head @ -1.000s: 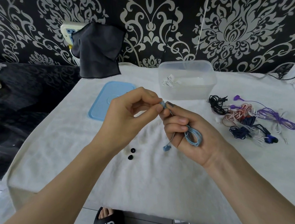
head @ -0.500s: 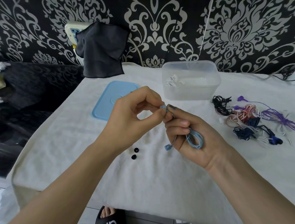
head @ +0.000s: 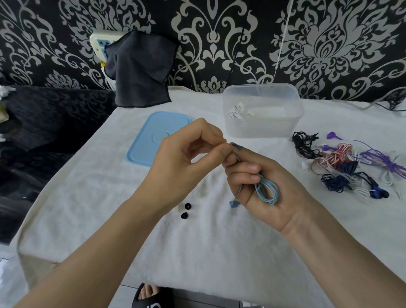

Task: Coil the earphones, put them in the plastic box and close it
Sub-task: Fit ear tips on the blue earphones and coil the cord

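The right hand [head: 262, 185] holds the blue earphones [head: 267, 191] in a small coil, up above the white cloth [head: 214, 247]. The left hand [head: 184, 162] pinches one end of the cord. If the fingers let go, I think the loops could spring loose. The coil hangs down, longer top to bottom. The plastic box [head: 261, 109] sits open behind, with its blue lid [head: 154, 138] beside it.

A room in a home: my table [head: 213, 252], draped in a white towel, stands against black damask wallpaper [head: 327, 42], a dark cloth [head: 140, 76] hanging over a wall socket [head: 97, 43] and my slippered foot [head: 150, 305] on the tiled floor.
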Motion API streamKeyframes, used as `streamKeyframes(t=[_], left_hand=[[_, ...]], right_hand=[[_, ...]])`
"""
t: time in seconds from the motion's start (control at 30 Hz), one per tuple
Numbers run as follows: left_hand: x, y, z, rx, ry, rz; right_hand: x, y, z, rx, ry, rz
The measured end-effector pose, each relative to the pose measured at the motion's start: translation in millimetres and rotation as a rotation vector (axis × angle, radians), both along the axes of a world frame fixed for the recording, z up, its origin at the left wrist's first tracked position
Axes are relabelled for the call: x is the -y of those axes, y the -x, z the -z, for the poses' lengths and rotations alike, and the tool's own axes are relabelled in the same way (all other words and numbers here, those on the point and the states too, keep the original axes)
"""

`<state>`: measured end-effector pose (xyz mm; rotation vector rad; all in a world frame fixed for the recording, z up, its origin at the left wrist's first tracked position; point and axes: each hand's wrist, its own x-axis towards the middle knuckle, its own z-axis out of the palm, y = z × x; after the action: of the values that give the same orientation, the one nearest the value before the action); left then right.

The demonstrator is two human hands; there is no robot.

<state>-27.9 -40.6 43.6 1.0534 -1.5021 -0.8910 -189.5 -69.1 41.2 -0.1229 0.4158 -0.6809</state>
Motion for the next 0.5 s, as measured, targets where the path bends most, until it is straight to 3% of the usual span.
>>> streamKeyframes(t=[0.17, 0.5], left_hand=[[-1.5, 1.3, -1.0, 0.022, 0.032, 0.012], [-3.6, -6.9, -1.4, 0.146, 0.076, -0.017]], right_hand=[[-0.4, 1.8, 3.8, 0.127, -0.055, -0.03], [-1.3, -1.6, 4.8, 0.062, -0.009, -0.067]])
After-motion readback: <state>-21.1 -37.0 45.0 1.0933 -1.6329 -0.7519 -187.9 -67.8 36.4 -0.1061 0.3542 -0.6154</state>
